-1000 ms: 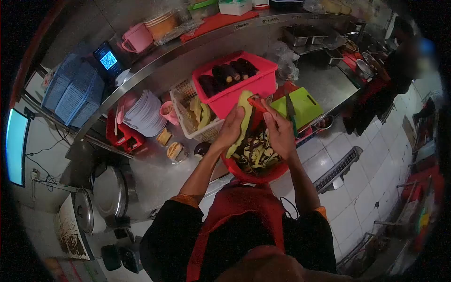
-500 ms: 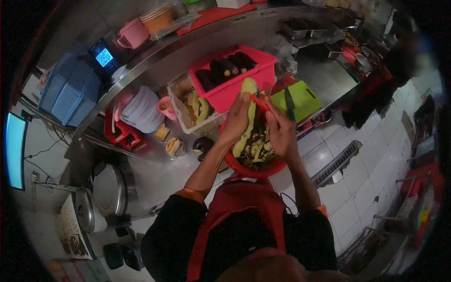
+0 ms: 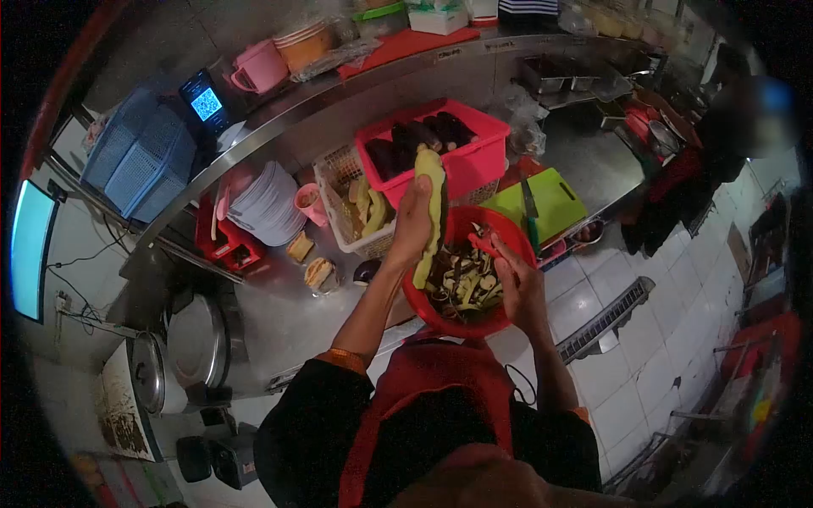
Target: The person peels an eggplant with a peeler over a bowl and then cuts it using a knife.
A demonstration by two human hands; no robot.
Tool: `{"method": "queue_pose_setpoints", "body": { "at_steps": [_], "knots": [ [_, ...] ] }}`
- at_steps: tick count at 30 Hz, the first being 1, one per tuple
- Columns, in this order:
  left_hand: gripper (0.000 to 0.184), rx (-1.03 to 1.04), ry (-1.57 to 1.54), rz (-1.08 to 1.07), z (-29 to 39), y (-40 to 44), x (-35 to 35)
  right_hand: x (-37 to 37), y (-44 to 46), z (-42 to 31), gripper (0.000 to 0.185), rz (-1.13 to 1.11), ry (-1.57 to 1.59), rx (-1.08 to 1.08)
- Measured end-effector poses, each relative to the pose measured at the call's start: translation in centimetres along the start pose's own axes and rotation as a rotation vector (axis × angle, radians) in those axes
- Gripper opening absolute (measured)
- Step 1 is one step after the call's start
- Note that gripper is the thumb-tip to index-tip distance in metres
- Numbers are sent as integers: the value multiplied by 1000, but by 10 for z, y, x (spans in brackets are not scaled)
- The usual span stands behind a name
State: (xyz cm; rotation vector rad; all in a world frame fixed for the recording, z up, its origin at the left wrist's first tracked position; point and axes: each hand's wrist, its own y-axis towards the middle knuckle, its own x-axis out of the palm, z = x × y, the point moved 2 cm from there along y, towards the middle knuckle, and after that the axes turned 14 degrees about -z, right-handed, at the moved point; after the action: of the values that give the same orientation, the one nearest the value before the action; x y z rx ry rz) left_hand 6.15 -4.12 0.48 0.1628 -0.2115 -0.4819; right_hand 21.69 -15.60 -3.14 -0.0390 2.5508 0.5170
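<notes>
white plates [image 3: 267,207] lean in a stack at ten o'clock from the red bowl [image 3: 508,230]. nearer, also at ten, a cream crate [image 3: 360,245] holds pale, peeled pieces [image 3: 374,216]. the left hand [image 3: 411,227] is closed firmly around a pale aubergine [image 3: 434,224], tilted near upright, its lower end over the bowl, probably so scraps drop inside; a dark strip of skin faces right. towards twelve, a pink tub [image 3: 470,176] keeps dark aubergines [image 3: 415,140] within reach. at four, the right hand [image 3: 523,292], fingers curled, grips a red peeler [image 3: 484,244], apart from the aubergine, above the peelings [image 3: 470,284]. at one, a knife [image 3: 529,206] lies on a green board [image 3: 557,203].
</notes>
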Motion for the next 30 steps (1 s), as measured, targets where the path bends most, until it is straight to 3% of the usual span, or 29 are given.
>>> {"method": "queue_pose_setpoints", "body": {
  "at_steps": [2, 5, 8, 12, 14, 16, 18, 19, 21, 23, 25, 28, 30],
  "knots": [
    [53, -43, 139, 14, 1, -6, 1, 2, -3, -5, 38, 53, 6, -45],
    [55, -176, 73, -87, 8, -11, 9, -13, 22, -22, 39, 7, 48, 99],
    [57, -200, 46, -215, -5, -11, -1, -19, 42, -20, 39, 95, 41, -92],
    [57, -129, 22, -166, -19, -12, -16, -25, 38, -35, 36, 37, 61, -7],
    [54, -44, -11, -155, -22, -11, -26, -14, 17, -23, 34, 189, -119, -128],
    [52, -97, -55, -150, -14, -19, -34, 10, -14, 51, 33, -585, -545, 246],
    [49, -135, -163, -124, -10, -14, -36, 21, -30, 54, 34, -330, -528, -74],
    [49, -138, -167, -107, -13, -14, -36, 17, -27, 51, 34, -347, -523, -79],
    [51, -178, -186, -137, -19, -15, -34, -2, -14, 33, 35, -158, -209, 129],
    [54, -154, -100, -184, -19, -12, -27, -17, 4, 3, 37, -51, -52, 36],
    [62, -106, 64, -248, -21, -16, -17, -21, 18, -12, 39, 45, -117, -84],
    [63, -167, 149, -376, -27, -16, -19, -22, 40, -28, 39, 10, -25, -67],
    [62, -101, 162, -374, -22, -19, -18, -22, 42, -36, 39, -22, 49, -36]
  ]
}}
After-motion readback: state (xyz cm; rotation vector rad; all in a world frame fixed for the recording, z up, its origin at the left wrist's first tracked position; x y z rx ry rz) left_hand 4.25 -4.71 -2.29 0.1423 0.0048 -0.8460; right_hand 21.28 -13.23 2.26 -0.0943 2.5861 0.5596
